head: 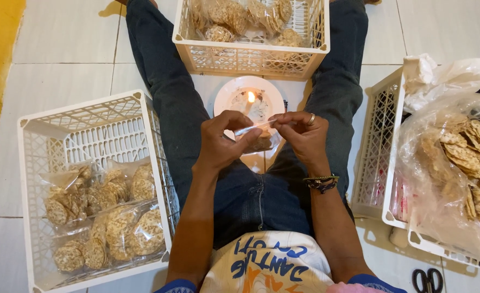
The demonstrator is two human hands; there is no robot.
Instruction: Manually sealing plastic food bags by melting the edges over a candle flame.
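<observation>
Your left hand point(222, 142) & right hand point(301, 134) both pinch the clear cracker bag point(257, 135) at its mouth, w/ the candle flame point(251, 97) at 12 o'clock, just beyond. Keep the edge taut, flat; pass it thru the flame quick, fingers clear.

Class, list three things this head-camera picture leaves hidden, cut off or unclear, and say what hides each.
1. Small bag of crackers: contents mostly covered by the left hand and right hand.
2. Candle on the white plate: its base is hidden behind the hands.
3. Scissors: cut off by the bottom edge.
</observation>
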